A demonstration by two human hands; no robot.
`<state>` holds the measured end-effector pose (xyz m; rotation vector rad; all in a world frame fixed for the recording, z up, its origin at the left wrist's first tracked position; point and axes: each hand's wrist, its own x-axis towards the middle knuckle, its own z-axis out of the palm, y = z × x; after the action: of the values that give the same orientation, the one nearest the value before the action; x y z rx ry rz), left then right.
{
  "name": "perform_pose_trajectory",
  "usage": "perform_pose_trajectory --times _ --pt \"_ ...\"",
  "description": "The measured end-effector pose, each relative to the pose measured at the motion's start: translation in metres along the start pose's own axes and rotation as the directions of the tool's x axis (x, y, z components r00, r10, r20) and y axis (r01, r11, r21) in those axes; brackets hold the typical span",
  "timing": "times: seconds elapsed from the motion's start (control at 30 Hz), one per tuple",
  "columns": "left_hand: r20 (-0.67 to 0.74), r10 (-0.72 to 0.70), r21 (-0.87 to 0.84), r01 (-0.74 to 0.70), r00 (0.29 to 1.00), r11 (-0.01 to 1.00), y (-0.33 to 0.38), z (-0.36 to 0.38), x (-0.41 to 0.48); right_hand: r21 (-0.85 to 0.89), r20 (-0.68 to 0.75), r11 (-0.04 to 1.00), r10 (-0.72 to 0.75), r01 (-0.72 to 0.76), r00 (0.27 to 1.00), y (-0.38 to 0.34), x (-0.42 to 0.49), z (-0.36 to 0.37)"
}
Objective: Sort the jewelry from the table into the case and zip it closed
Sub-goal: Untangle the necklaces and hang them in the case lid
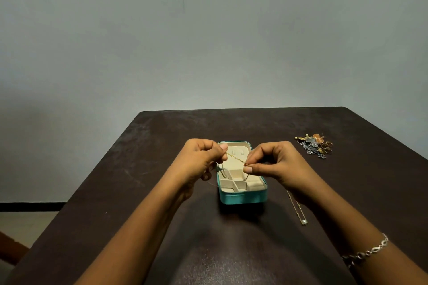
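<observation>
Both hands, left hand [203, 157] and right hand [275, 164], pinch a gold chain [236, 159] taut above the open teal case [240, 199] at table centre. More jewelry [316, 144] lies at two o'clock. The slack could tangle on a divider

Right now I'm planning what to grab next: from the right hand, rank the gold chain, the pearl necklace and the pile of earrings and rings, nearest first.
1. Gold chain: pinched in the right hand fingers, over the case.
2. Pearl necklace: on the table, just below the wrist.
3. Pile of earrings and rings: far right.
</observation>
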<state>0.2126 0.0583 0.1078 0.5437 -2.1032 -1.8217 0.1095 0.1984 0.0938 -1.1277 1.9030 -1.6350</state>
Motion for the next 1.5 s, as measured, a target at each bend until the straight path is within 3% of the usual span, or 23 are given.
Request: perform_pose_trajectory --times 0.27,0.57,0.93,1.1,1.5 --pt "-0.022 0.035 -0.017 -0.035 0.999 0.999 0.001 0.002 -0.003 0.028 0.024 0.999 0.038 -0.038 0.999 0.0 -0.003 -0.001" --pt "-0.031 0.065 -0.019 -0.065 0.997 0.998 0.004 0.001 -0.006 0.128 0.21 0.981 0.116 -0.145 0.971 -0.002 -0.01 -0.003" --pt "0.032 0.075 -0.024 -0.074 0.997 0.997 0.005 0.007 -0.008 0.116 0.243 0.975 0.156 -0.188 0.957 -0.011 -0.02 -0.007" --pt "0.009 0.05 -0.106 -0.048 0.999 0.993 0.005 0.006 -0.009 0.149 0.213 0.963 0.189 -0.223 0.959 -0.013 -0.029 -0.019" --pt "-0.13 0.058 -0.213 -0.086 0.99 0.973 0.002 -0.013 -0.003 0.429 -0.028 0.825 0.419 -0.367 0.908 0.0 -0.087 -0.063"
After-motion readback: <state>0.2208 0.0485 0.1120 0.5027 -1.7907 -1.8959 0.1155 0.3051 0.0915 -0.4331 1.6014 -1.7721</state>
